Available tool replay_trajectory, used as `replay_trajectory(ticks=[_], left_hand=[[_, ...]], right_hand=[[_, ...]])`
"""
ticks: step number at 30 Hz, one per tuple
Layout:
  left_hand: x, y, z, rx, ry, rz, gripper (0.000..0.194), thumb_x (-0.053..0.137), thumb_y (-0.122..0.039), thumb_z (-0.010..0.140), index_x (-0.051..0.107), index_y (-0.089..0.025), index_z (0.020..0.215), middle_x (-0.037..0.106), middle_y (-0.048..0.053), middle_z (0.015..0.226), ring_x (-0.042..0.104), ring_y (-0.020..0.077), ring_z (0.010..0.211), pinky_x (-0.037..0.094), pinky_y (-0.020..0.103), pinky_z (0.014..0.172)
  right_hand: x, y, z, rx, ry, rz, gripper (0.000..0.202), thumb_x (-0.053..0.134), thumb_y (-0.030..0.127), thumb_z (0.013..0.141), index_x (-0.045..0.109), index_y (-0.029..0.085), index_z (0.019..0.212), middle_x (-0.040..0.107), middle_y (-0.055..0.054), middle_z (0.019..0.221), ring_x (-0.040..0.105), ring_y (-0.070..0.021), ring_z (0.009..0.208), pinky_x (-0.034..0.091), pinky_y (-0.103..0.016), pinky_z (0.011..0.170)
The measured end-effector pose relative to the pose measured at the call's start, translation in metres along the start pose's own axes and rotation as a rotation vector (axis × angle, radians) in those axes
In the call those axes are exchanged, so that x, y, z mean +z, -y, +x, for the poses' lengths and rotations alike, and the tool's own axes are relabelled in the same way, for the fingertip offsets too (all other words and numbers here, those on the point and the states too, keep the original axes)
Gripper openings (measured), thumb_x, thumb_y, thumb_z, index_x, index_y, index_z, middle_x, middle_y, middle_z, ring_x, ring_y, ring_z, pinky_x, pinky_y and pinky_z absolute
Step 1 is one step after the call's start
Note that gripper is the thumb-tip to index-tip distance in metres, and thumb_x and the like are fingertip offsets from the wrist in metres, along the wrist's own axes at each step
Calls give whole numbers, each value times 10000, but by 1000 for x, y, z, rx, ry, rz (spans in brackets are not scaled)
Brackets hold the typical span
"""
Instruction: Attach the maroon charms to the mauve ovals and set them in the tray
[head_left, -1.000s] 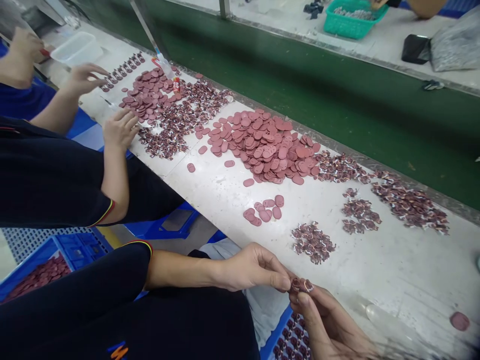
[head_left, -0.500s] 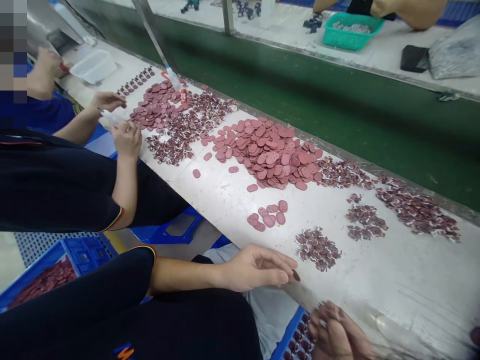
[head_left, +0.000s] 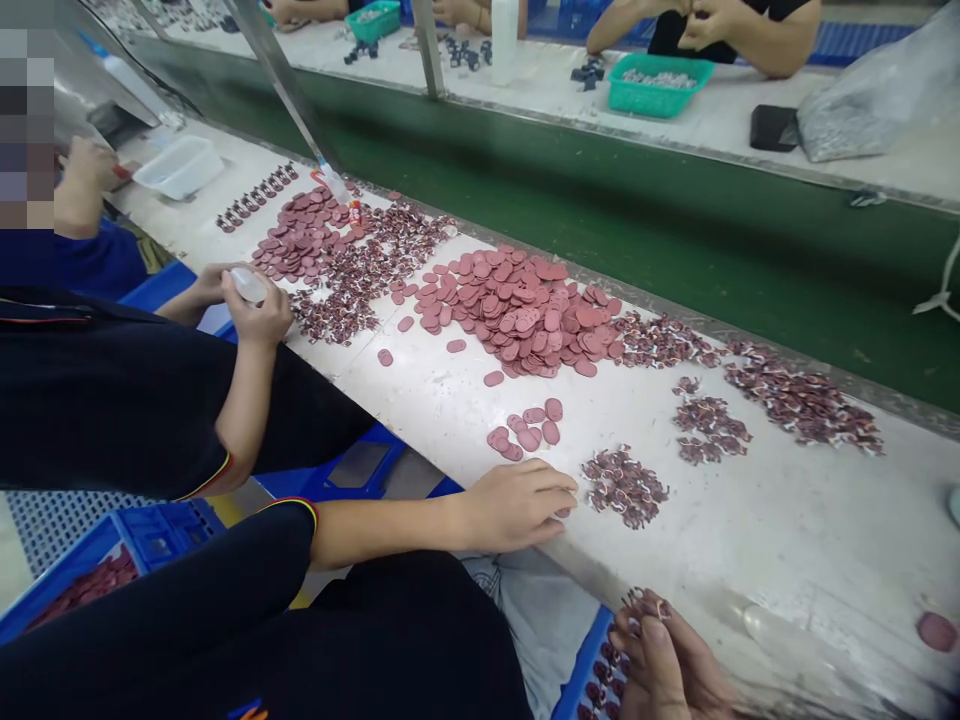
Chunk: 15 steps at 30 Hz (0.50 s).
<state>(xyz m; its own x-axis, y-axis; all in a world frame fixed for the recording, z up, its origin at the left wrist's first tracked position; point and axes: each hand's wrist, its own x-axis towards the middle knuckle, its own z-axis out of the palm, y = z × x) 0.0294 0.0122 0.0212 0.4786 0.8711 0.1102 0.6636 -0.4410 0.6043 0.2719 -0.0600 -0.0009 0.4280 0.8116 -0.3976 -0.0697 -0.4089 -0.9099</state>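
My left hand (head_left: 514, 505) rests low over the front of the white table, fingers curled, with the edge of a pink oval disc (head_left: 562, 513) showing at its fingertips. Lower right, my right hand (head_left: 675, 660) pinches a small dark-brown piece (head_left: 643, 606) with spiky limbs and a pale bit on it. Between and beyond the hands lies a small heap of similar brown pieces (head_left: 624, 487). Several loose pink discs (head_left: 528, 438) are grouped just past my left hand. A blue tray (head_left: 592, 665) with rows of brown pieces is partly hidden by my right hand.
A large pile of pink discs (head_left: 517, 305) spreads across the table (head_left: 450, 410), with more brown pieces (head_left: 806, 395) along the far edge. A clear bottle (head_left: 780, 630) lies at right near a dark red disc (head_left: 937, 631). Beside me, a co-worker's hand (head_left: 259, 305) holds a whitish bottle.
My left hand has moved left and turned palm-down, with the disc at its fingertips. My right hand stays near its place, still pinching the brown piece. The view has shifted slightly.
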Motion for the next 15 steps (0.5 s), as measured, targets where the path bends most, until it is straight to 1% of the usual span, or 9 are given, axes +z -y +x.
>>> replay_trajectory(ticks=[1, 3, 7, 12, 15], left_hand=[[1, 0, 5, 3, 23, 63, 222, 572, -269, 1007, 707, -147, 1135, 715, 108, 1295, 663, 221, 1154, 532, 343, 1039], [2, 0, 11, -4, 57, 116, 216, 555, -259, 1013, 699, -157, 1139, 720, 92, 1238, 658, 207, 1105, 535, 326, 995], [2, -1, 13, -33, 82, 174, 224, 560, -260, 1010, 674, -182, 1186, 705, 72, 1121, 659, 193, 1035, 534, 307, 919], [8, 6, 7, 73, 28, 266, 277, 506, -240, 1030, 660, -191, 1254, 704, 81, 1170, 664, 196, 1032, 533, 304, 903], [8, 11, 7, 147, 49, 249, 308, 499, -209, 1028, 639, -188, 1302, 707, 82, 1195, 663, 181, 1067, 535, 290, 943]], right_hand=[[1, 1, 0, 5, -8, 17, 378, 917, 483, 589, 806, 314, 907, 827, 7, 791, 742, -162, 588, 632, -191, 548], [4, 4, -1, 28, -14, 33, 396, 934, 470, 557, 808, 304, 893, 828, 1, 787, 731, -157, 574, 624, -188, 529], [11, 8, -9, 46, 1, 64, 388, 937, 476, 538, 807, 303, 861, 823, -1, 772, 704, -143, 556, 605, -191, 493], [24, 11, -16, 61, 70, 60, 380, 916, 477, 580, 801, 278, 883, 817, -19, 793, 696, -158, 584, 612, -247, 494], [30, 15, -12, 58, 111, 40, 386, 904, 480, 603, 781, 271, 903, 813, -21, 839, 722, -170, 669, 603, -242, 521]])
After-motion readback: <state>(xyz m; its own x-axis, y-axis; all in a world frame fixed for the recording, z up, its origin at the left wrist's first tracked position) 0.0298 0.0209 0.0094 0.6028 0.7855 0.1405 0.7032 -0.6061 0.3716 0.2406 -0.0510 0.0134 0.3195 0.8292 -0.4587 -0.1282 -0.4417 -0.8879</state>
